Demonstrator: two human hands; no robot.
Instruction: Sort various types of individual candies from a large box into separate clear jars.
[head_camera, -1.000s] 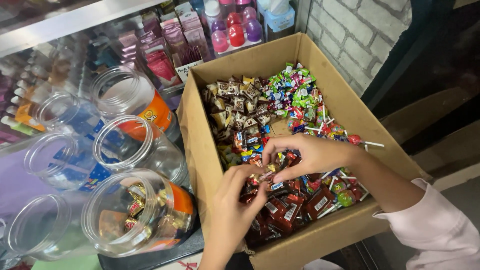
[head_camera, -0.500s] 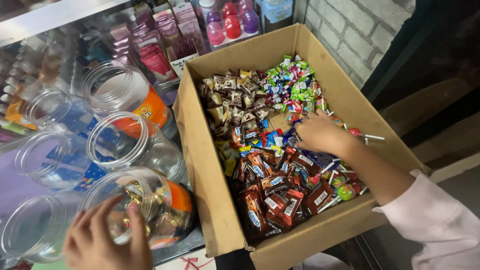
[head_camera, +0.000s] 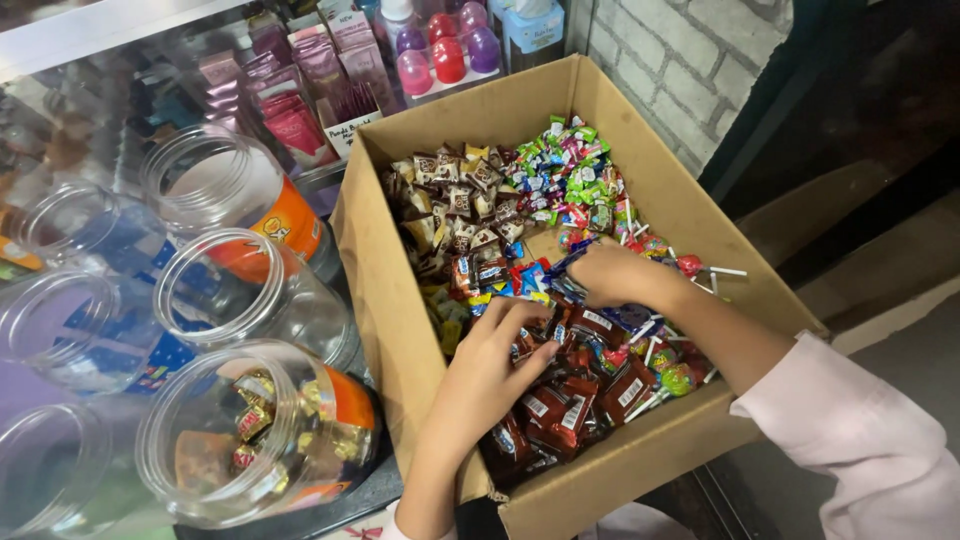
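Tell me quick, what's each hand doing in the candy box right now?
Left hand: fingers curled down into the wrapped candies; whether it grips any cannot be told.
Right hand: closed around blue-wrapped candies.

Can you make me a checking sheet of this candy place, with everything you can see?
Surface: glass counter with jars on it.
Job's things: cardboard box full of wrapped candies and lollipops.
Clutter: clear plastic jars, the nearest jar holding a few sweets.
Grip: left hand and right hand both down among the candies; holds hidden.
Cables: nothing seen.
Surroundings: brick wall, bottles behind the box.
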